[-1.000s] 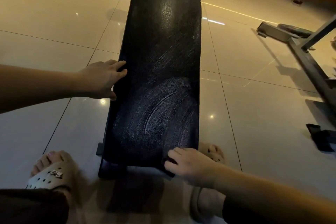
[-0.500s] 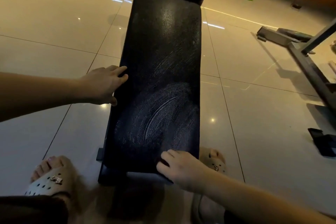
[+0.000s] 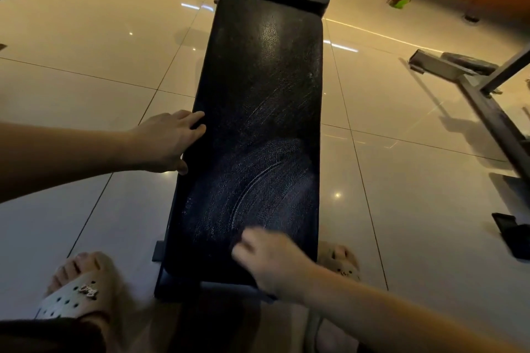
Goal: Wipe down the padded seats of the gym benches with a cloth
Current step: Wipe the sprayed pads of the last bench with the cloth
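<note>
A: Glossy beige floor tiles [image 3: 86, 71] surround a long black bench pad [image 3: 258, 123] running away from the viewer.

B: Hands?

A: Left hand [image 3: 166, 140], fingers spread, braces its left edge. Right hand [image 3: 272, 261], blurred, curls at the near end; the cloth isn't visible. Overlapping strokes would likely clear the streaks.

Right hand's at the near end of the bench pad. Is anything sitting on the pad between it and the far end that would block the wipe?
Nothing visible. From the right hand up to the far end, the bench pad shows only wipe streaks. The left hand rests on its left edge, beside the path. The cloth itself cannot be made out.
</note>
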